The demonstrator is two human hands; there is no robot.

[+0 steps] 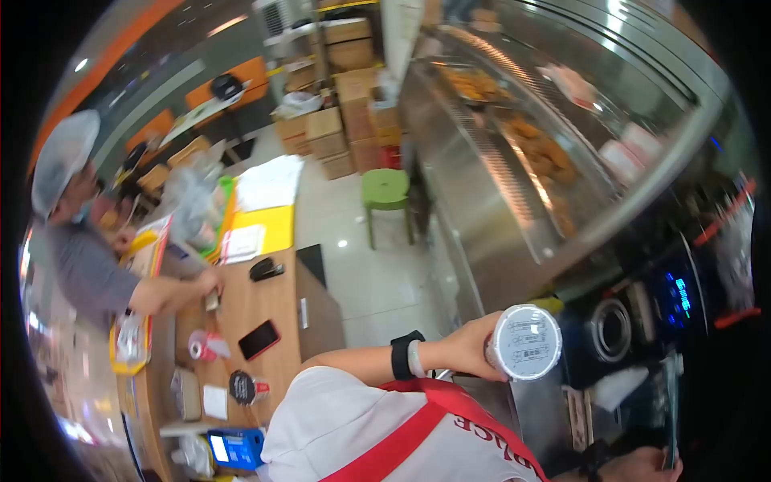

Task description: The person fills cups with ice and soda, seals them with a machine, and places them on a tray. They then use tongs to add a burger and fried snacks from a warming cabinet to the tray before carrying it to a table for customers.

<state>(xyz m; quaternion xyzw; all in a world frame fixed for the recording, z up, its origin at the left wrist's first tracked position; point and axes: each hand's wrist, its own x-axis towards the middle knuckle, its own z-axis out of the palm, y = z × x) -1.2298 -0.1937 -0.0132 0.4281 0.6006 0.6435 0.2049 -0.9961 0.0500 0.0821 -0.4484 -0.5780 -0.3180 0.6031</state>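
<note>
My left hand (pixel 470 345), with a dark watch on its wrist, is wrapped round a cup (pixel 528 341). A flat white sealed top with printed dark marks faces me and hides most of the cup's body. Low at the right edge, my right hand (pixel 642 464) has its fingers closed on a thin, pale teal strip (pixel 672 410) that stands upright; its kind does not show clearly. Just right of the cup is a dark machine with a round metal ring (pixel 612 329) and a lit blue display (pixel 680 293). A crumpled white piece (pixel 618 389) lies below the ring.
A glass-fronted food warmer (pixel 482 161) holds fried food. At left, a person (pixel 92 249) leans over the wooden counter (pixel 233 301), which bears a phone (pixel 259 340), a stapler (pixel 267 269) and a dark-lidded cup (pixel 242 387). Behind stand a green stool (pixel 385 189) and cardboard boxes (pixel 325 132).
</note>
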